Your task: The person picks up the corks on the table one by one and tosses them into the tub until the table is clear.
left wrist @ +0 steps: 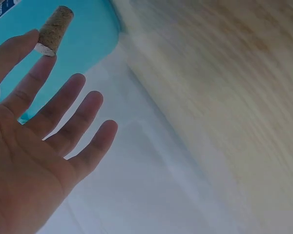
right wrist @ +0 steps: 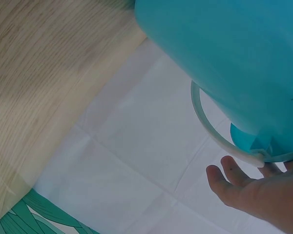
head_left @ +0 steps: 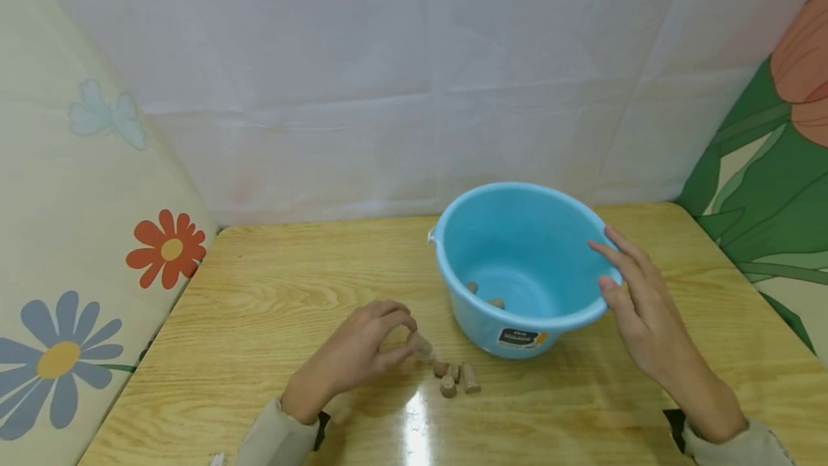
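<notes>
My left hand pinches a tapered cork stopper between thumb and index finger, with the other fingers spread in the left wrist view. This cork is just left of a light blue bucket and close over the table. Several loose corks lie in a small group in front of the bucket, some upright and some on their sides. Inside it, two corks show near the front wall. My right hand holds the bucket's right rim, its index finger reaching over the edge; two fingers stay outside in the right wrist view.
The bucket stands on a wood-grain table, a label on its front. Its pale handle hangs along the outside. A white cloth rises behind the table, and flower-printed panels flank both sides.
</notes>
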Tool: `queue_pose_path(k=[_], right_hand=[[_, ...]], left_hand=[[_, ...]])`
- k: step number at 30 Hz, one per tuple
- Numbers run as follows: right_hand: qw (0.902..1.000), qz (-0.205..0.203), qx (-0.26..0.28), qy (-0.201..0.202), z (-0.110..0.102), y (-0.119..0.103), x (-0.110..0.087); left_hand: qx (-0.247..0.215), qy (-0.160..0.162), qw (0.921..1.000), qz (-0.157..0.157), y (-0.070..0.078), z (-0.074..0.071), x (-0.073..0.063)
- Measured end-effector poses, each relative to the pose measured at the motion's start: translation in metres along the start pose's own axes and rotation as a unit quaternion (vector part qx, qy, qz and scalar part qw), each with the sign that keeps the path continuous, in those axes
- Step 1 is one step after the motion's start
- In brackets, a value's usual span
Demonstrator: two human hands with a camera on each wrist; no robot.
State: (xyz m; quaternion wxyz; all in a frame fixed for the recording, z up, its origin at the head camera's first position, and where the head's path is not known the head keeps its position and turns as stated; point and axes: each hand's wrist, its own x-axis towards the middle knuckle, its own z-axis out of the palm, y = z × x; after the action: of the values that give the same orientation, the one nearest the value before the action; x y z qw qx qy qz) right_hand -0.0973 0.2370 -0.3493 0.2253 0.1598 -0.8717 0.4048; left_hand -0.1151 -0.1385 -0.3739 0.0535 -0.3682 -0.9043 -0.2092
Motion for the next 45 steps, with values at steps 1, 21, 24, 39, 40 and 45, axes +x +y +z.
queue_pose_path(k=[1, 21, 24, 39, 40, 45], right_hand=[[1.0000, 0.000, 0.000, 0.000, 0.000, 0.000, 0.000], [1.0000, 0.002, -0.004, -0.002, 0.000, 0.001, 0.000], [1.0000, 0.001, -0.004, -0.002, 0.000, 0.001, 0.000], [1.0000, 0.001, -0.005, -0.002, 0.000, 0.000, 0.000], [1.0000, 0.002, -0.005, -0.003, -0.001, 0.000, 0.000], [1.0000, 0.006, -0.004, -0.007, -0.001, 0.000, 0.000]], left_hand=[[0.003, 0.005, 1.0000, 0.003, 0.000, -0.001, 0.001], [0.009, 0.067, 0.9972, 0.032, 0.017, -0.031, 0.013], [0.014, 0.083, 0.9954, 0.046, 0.018, -0.035, 0.014], [0.019, 0.134, 0.9878, 0.077, 0.028, -0.054, 0.020], [0.019, 0.136, 0.9874, 0.079, 0.028, -0.055, 0.021], [0.014, 0.144, 0.9852, 0.092, 0.028, -0.059, 0.024]])
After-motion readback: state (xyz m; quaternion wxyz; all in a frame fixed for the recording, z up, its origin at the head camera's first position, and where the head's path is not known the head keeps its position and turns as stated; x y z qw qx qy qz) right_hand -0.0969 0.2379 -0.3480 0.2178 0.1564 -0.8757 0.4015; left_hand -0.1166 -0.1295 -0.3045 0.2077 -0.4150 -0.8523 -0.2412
